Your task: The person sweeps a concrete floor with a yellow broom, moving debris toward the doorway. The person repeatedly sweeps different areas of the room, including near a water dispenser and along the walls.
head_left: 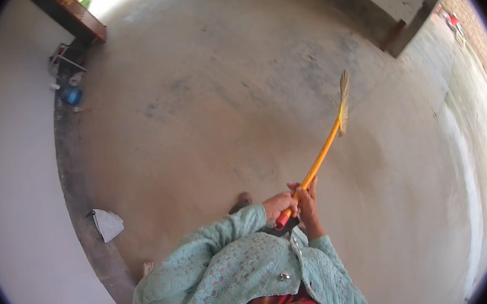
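Partly, the hands hid each other and the handle of the broom (320, 157); several fingertips were lost behind it, and a dark shape under its red end could not be identified. Whether the bristles (343, 86) touched the floor (195, 139) was hard to judge. A dark shoe (241, 202) showed only in part beyond the left sleeve (216, 235), and the things at the far right rim were too bent and small to name.

Along the left wall (16, 168) lay a white, flat-sided object (108, 224), and farther up a blue object (71, 96) sat near a pale frame (64, 59). A wall end (400, 40) stood beyond the broom's head, to the upper right.

The broom slanted up and rightward in front of the person's body. The left hand (279, 206) was wrapped around the handle just above the red end; the right hand (308, 199) closed on it alongside, fingers pointing upward.
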Tool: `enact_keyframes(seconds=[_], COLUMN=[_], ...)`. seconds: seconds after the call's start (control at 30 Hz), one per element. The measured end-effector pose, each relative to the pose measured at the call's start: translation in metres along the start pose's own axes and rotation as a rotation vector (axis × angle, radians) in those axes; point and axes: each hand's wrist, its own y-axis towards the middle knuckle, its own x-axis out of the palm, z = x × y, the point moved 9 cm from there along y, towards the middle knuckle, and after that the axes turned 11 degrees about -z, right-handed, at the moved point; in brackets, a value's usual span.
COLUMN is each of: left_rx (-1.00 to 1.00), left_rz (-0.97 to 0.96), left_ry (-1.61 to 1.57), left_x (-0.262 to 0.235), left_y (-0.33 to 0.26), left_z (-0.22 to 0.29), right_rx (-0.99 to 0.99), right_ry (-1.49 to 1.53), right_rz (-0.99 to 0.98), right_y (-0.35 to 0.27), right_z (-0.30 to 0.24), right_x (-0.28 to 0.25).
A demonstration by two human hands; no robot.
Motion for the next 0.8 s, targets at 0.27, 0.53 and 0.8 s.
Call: enact_keyframes(seconds=[0.27,0.53,0.8], left_rx=[-0.342,-0.397,-0.129], left_rz=[-0.02,0.105,0.345], left_ry=[0.13,0.006,-0.031], left_x=[-0.006,-0.065,-0.129], left_y=[0.044,0.048,-0.068], left_z=[-0.057,-0.106,-0.026], right_rx=[0.178,0.368,0.346], right_ry=[-0.09,0.161,0.212], right_rz=[0.478,0.719,0.573], right_y=[-0.142,-0.245,-0.193], right_z=[-0.008,0.071,0.098], right_x=[-0.147,-0.189,-0.168])
